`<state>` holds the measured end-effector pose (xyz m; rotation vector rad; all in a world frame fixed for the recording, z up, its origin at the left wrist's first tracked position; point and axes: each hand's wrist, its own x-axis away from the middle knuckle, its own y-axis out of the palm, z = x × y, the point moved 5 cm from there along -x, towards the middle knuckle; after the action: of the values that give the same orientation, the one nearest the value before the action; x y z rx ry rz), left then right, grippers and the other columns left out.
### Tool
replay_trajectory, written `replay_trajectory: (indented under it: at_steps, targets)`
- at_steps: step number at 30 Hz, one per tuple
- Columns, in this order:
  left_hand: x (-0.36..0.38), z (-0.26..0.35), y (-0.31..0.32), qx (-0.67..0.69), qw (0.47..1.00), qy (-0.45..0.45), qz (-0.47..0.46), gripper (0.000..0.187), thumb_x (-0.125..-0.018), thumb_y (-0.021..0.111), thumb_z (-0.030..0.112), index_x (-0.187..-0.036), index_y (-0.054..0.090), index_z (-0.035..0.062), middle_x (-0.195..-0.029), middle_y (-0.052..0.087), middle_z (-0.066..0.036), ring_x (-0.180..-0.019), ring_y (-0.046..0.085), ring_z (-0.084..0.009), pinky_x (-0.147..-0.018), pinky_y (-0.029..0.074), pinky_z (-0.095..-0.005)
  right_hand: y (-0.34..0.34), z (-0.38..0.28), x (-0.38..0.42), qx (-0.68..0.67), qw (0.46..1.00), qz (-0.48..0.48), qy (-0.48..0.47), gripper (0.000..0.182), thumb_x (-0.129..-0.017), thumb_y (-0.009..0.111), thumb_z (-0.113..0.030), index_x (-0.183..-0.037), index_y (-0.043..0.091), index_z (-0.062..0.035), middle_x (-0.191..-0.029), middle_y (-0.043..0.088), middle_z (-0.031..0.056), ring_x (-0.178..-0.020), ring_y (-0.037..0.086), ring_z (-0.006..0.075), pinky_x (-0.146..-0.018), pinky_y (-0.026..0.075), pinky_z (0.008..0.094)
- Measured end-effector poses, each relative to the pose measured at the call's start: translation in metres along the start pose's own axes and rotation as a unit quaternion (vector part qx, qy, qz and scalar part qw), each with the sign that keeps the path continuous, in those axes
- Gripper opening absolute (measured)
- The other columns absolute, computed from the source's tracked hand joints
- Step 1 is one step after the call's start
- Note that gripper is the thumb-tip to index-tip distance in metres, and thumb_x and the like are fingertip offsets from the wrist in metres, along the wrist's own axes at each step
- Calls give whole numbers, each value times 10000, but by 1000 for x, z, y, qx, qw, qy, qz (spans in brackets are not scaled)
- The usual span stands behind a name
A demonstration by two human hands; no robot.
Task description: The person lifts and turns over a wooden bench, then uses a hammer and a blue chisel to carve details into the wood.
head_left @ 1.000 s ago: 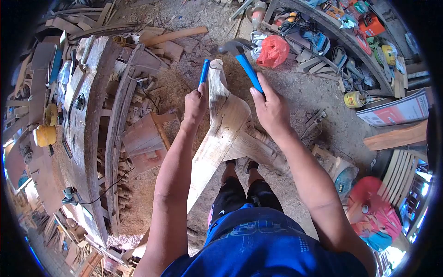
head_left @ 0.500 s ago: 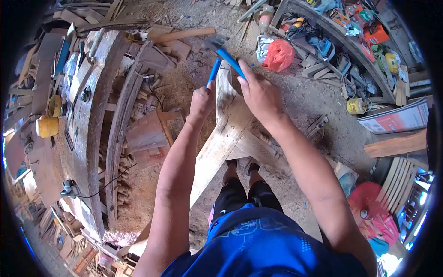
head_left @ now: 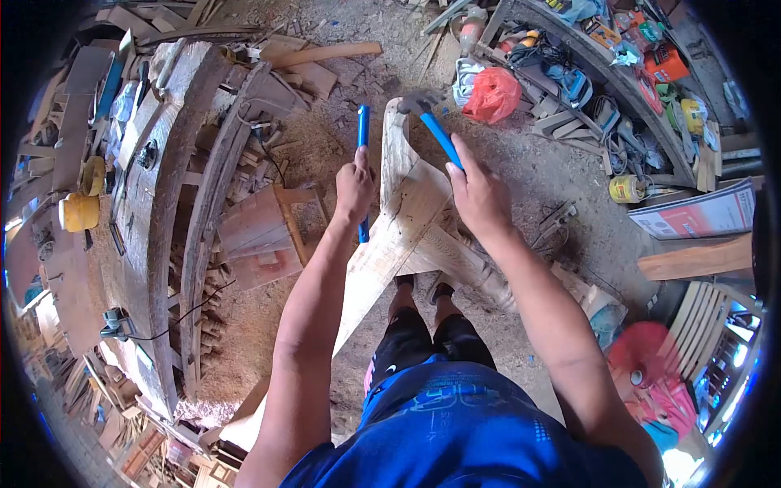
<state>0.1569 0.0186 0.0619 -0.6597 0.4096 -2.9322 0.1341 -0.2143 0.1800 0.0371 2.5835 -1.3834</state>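
My left hand [head_left: 355,189] is closed around a straight blue bar-like tool [head_left: 363,128], which sticks out above and below the fist. Its exact kind I cannot make out. The fingers of my right hand [head_left: 483,192] are wrapped round the blue handle of a hammer [head_left: 440,138]. The hammer's dark head is slightly blurred and lies by the rounded far end of a pale wooden piece [head_left: 396,163]. This branching, carved-looking piece stretches between my arms toward my legs, with dark cracks on its surface. My left hand is just left of it.
A long weathered timber [head_left: 167,179] runs along the left, with a yellow container [head_left: 79,212] beside it. A red plastic bag [head_left: 491,95] lies at the upper right near a cluttered wooden rack [head_left: 598,61]. Wood scraps and shavings cover much of the floor. A pink fan [head_left: 647,362] stands at lower right.
Both hands have come nearer to me, the right one also moving rightward. The blue tool in my left hand now stands more upright, and its lower end shows below the fist.
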Motion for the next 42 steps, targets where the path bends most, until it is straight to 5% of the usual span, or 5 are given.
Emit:
replay_trajectory:
  at_steps: [6, 9, 14, 17, 42]
  targets:
    - [21, -16, -6, 47, 995, -70, 57, 651, -1010, 369, 520, -537, 437, 78, -484, 405, -6, -434, 376, -127, -428, 303, -338, -1, -25, -4, -15, 981, 141, -131, 527, -879, 624, -192, -1381, 463, -204, -802, 663, 123, -634, 666, 302, -509, 524, 395]
    - [30, -18, -7, 93, 991, -63, 78, 589, -1000, 379, 535, -577, 434, 129, -458, 389, 15, -366, 374, -113, -369, 289, -294, 50, -4, -11, 133, 984, -97, -62, 548, -911, 602, -244, -1417, 395, -272, -777, 673, 140, -625, 662, 330, -504, 517, 423]
    - [31, -25, -13, 50, 997, -31, 56, 602, -1000, 379, 536, -580, 447, 110, -481, 409, 7, -381, 374, -119, -390, 303, -300, 67, 31, -7, 77, 982, -132, 114, 505, -934, 552, -271, -1416, 401, -273, -801, 676, 169, -675, 664, 380, -574, 510, 508]
    - [33, -10, -8, -52, 998, 12, 42, 675, -1012, 379, 491, -612, 542, -28, -529, 519, -119, -507, 508, -220, -546, 421, -409, 51, 30, 5, 17, 997, -26, 67, 475, -939, 544, -249, -1396, 432, -185, -909, 672, 209, -759, 653, 412, -633, 512, 489]
    - [21, 6, -5, -245, 962, 103, 52, 598, -1003, 418, 439, -721, 562, -68, -665, 560, -296, -687, 572, -483, -628, 431, -508, -24, -42, -1, -40, 993, 71, -80, 448, -910, 619, -157, -1343, 510, -119, -931, 669, 178, -748, 666, 352, -628, 535, 407]
